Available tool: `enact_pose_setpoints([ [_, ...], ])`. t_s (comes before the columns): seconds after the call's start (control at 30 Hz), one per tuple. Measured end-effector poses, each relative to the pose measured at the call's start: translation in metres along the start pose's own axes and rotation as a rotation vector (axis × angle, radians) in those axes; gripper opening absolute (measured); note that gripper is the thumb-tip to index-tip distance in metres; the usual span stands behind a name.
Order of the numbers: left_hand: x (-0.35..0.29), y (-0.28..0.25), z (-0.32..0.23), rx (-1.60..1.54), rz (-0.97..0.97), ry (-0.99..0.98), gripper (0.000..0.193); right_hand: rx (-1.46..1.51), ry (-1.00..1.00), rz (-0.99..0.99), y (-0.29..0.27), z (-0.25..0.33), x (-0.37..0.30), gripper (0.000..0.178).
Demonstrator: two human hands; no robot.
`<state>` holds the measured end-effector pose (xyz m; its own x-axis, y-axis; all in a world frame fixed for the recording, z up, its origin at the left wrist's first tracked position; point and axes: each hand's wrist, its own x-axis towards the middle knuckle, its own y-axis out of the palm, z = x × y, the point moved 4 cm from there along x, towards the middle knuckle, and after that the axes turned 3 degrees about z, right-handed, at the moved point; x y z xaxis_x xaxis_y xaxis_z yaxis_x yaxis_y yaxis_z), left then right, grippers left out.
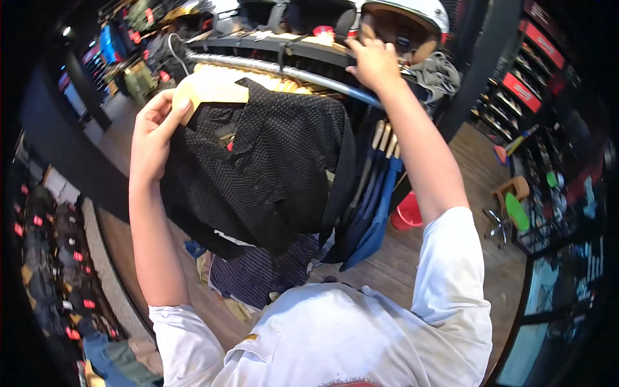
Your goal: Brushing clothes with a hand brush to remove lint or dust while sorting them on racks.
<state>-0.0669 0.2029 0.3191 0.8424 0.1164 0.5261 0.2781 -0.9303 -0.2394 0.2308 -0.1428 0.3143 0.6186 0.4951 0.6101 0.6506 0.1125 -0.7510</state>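
Observation:
A black dotted shirt (277, 168) hangs on a pale wooden hanger (209, 90). My left hand (155, 132) grips the hanger's end and the shirt's shoulder, holding it up just below the metal clothes rail (271, 68). My right hand (373, 61) reaches higher, its fingers closed over the rail and the hanger tops crowded there. Blue garments (374, 206) hang from the rail behind the black shirt. A white helmet (412, 13) sits on the shelf just above my right hand.
A dark striped garment (258, 274) lies low under the rail. A red bucket (406, 213) stands on the wooden floor. Shelves with red boxes (522, 90) rise at the right, with a stool (512, 190) near them. Racks of clothes (129, 45) fill the far left.

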Motion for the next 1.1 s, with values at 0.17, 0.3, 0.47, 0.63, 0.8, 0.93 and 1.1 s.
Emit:
enact_pose_setpoints([
  [0.17,-0.025,-0.01,-0.003,-0.036,-0.106,-0.084,0.019,0.0,-0.084,-0.089,0.004,-0.017,0.02,0.042],
  [0.3,-0.038,-0.009,0.002,-0.057,-0.163,-0.11,0.018,0.352,-0.007,-0.396,-0.014,-0.016,-0.003,0.041],
  [0.47,-0.069,0.0,0.001,-0.074,-0.237,-0.097,0.019,2.308,0.252,-0.223,-0.012,0.059,-0.098,0.044],
  [0.63,-0.091,0.001,0.005,-0.12,-0.256,-0.093,0.016,2.514,0.214,0.159,-0.009,0.173,-0.189,0.033],
  [0.8,-0.11,-0.014,0.006,-0.219,-0.271,-0.084,0.016,2.636,0.245,0.094,-0.021,0.206,-0.192,0.052],
  [0.93,-0.131,-0.03,0.013,-0.273,-0.297,-0.091,0.017,2.164,0.467,-0.064,-0.034,0.231,-0.169,0.048],
  [1.1,-0.151,-0.051,0.014,-0.241,-0.312,-0.085,0.016,1.4,0.356,-0.47,-0.061,0.265,-0.166,0.045],
])
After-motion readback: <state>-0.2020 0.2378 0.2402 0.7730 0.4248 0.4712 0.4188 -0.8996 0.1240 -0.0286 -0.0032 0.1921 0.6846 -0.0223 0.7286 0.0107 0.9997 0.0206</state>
